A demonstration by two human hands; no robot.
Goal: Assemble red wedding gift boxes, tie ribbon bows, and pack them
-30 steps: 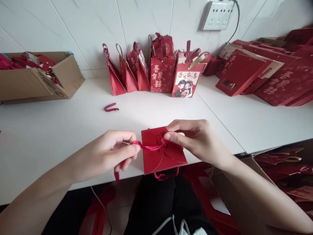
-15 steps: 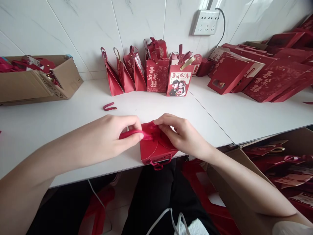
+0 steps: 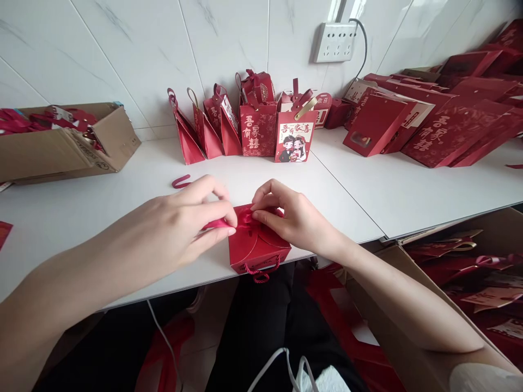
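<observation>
Both hands are crowding in tighter over the little red box point(image 3: 257, 250) than a second ago. The left hand point(image 3: 180, 223) is pinching the ribbon point(image 3: 246, 216) end just left of the box lid, and the right hand point(image 3: 292, 218) is clamping fingertips on it up top (the box is sitting at the table point(image 3: 368, 185) edge). I'd be keeping both ends snug and even. Far left of the box, a cardboard box point(image 3: 61, 149) is holding red scraps. Below-right of it, a carton point(image 3: 408, 310) is holding flat red pieces.

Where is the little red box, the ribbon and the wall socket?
little red box point(image 3: 257, 247), head view, on its curved front flap.
ribbon point(image 3: 218, 224), head view, on the strip sticking out to the left of the box.
wall socket point(image 3: 333, 42), head view, on its white face.
</observation>
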